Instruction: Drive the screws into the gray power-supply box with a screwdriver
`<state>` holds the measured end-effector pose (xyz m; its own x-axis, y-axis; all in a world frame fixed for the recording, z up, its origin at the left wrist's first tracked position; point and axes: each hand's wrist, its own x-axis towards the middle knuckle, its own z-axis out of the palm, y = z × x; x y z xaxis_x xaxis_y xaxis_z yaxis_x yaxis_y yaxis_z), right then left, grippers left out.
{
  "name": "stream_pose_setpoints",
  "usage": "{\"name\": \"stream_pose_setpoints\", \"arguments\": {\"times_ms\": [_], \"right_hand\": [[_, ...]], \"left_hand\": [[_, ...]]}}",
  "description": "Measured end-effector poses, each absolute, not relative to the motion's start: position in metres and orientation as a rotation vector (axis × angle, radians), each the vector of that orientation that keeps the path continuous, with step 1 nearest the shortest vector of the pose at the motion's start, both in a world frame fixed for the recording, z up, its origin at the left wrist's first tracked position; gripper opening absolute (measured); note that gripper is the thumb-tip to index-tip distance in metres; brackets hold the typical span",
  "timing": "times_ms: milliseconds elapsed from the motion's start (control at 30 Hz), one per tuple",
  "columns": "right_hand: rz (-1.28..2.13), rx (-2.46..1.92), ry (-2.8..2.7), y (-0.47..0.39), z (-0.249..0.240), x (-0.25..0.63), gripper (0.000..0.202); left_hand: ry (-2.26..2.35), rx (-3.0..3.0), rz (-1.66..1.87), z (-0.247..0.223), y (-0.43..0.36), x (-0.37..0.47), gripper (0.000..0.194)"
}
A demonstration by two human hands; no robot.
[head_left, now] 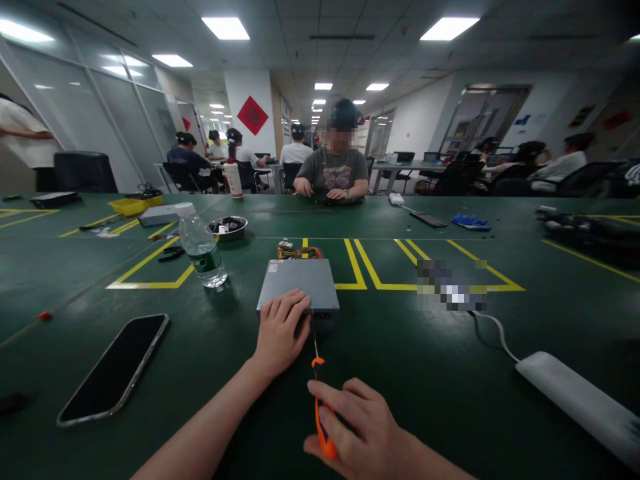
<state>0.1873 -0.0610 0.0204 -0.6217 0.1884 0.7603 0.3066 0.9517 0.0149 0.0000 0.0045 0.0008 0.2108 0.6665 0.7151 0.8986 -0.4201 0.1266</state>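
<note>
A grey metal computer power supply (pixel 299 279) lies on the green table in front of me, its bundle of coloured cables (pixel 303 251) behind it. My left hand (pixel 284 328) rests on its near left part, fingers laid over the top face and the thumb down at the near side. In my right hand (pixel 357 423) is a screwdriver (pixel 320 400) with an orange and black handle, held between thumb and fingers. Its shaft points away from me and its tip meets the near side of the power supply; the exact contact spot is too small to make out.
A water bottle (pixel 201 250) stands left of the power supply, with a metal bowl (pixel 229 227) behind it. One phone (pixel 117 367) lies at left. At right are a blurred device (pixel 450 287) and a white power bank-like block (pixel 575 400) joined by cable. Across the table sits a person (pixel 333 167).
</note>
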Motion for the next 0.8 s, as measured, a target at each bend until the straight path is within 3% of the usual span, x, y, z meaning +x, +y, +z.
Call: {"name": "stream_pose_setpoints", "arguments": {"times_ms": [167, 400, 567, 700, 800], "right_hand": [[-0.204, -0.341, -2.296, -0.061, 0.026, 0.186, 0.031], [-0.305, -0.312, -2.284, -0.058, 0.026, 0.187, 0.014], [-0.208, -0.353, -2.303, -0.058, 0.019, 0.189, 0.016], [-0.338, -0.331, -2.340, -0.061, 0.025, 0.187, 0.018], [-0.337, -0.323, -2.292, -0.058, 0.023, 0.187, 0.010]], "left_hand": [[-1.457, -2.162, -1.025, 0.000, 0.005, -0.001, 0.030], [-1.446, -2.154, -1.017, 0.000, 0.006, -0.001, 0.030], [-1.452, -2.153, -1.017, 0.001, 0.005, 0.000, 0.029], [-1.460, -2.165, -1.017, 0.001, 0.005, 0.000, 0.029], [-1.457, -2.161, -1.022, 0.001, 0.004, 0.000, 0.030]]}}
